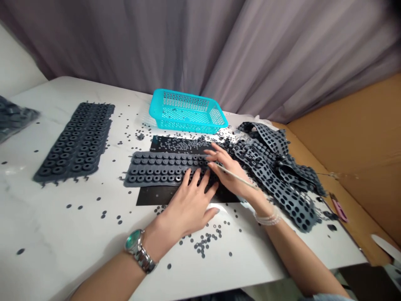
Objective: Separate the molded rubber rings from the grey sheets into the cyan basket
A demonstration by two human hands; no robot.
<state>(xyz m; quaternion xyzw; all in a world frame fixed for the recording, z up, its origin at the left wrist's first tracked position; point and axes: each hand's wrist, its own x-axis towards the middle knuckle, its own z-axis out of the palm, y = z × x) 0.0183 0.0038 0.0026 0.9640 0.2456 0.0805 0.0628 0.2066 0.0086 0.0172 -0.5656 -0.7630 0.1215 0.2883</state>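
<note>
A dark grey rubber sheet (156, 167) with rows of moulded rings lies flat across a black mat (156, 196). My left hand (191, 200) rests on its near edge with the fingers spread, holding nothing. Over the right part of the sheet, my right hand (232, 171) is closed around a thin pale stick (234, 175), whose tip is hidden by the fingers. Small dark discs (184, 145) lie scattered behind the sheet, and more small discs (205, 242) are strewn in front of my left hand.
A turquoise plastic basket (191, 125) stands at the back. Another ringed rubber sheet (75, 142) lies on the left, near a clear bag of dark pieces (15, 117). Punched rubber sheets (275, 179) are heaped on the right, beside pink-handled snips (340, 209) and a cardboard panel (354, 154).
</note>
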